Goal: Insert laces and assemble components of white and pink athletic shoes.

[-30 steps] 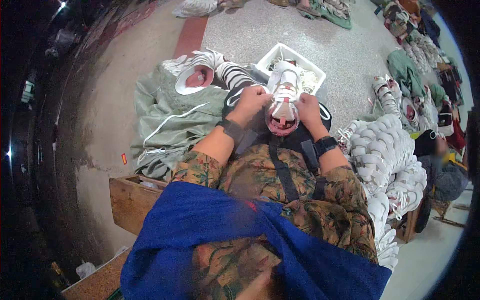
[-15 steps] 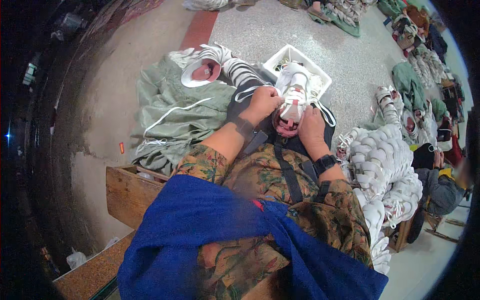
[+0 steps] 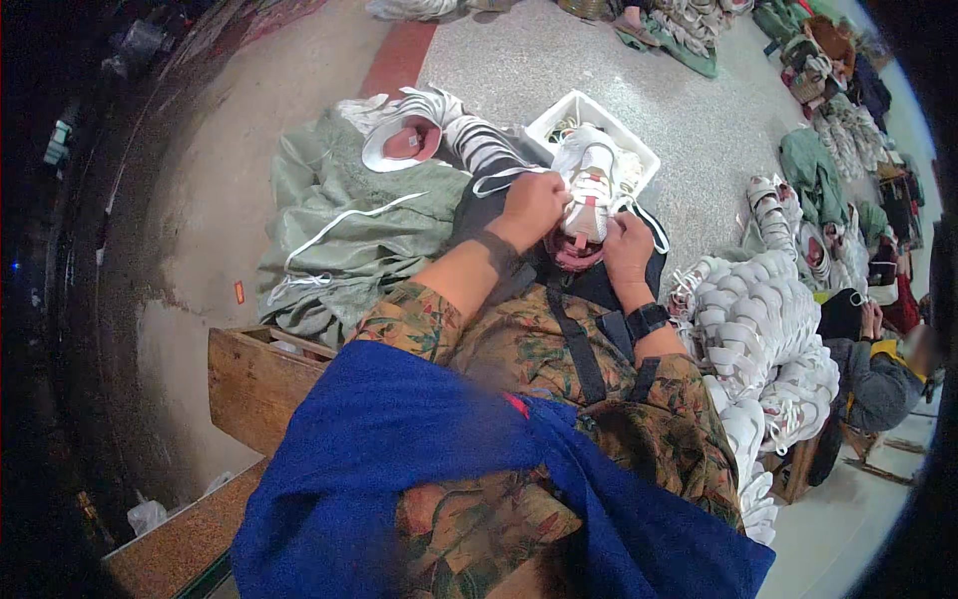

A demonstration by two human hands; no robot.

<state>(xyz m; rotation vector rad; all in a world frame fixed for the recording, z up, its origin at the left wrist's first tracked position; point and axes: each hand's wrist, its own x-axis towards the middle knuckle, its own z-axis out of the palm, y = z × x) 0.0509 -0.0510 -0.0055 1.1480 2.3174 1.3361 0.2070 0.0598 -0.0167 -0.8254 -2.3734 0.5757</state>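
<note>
A white shoe with a pink lining and pink tongue tab (image 3: 587,205) rests over my lap, toe pointing away from me. Its white laces cross the upper. My left hand (image 3: 534,208) is closed at the shoe's left side, pinching a white shoelace (image 3: 496,181) whose loose loop hangs out to the left. On the other side my right hand (image 3: 629,246) pinches the lace near the eyelets, and a lace end (image 3: 656,232) dangles to the right of it. The fingertips are partly hidden against the shoe.
Beyond the shoe stands a white plastic bin (image 3: 639,165) with laces in it. Green sacking (image 3: 364,235) and a row of stacked shoes (image 3: 484,140) lie left; a large pile of white shoes (image 3: 753,309) is right. A wooden box (image 3: 261,384) sits lower left; another person (image 3: 878,374) sits far right.
My right hand has risen slightly and turned, its fingers now pinched higher beside the shoe's opening. The left hand stays nearly in place. The view has shifted a little.
</note>
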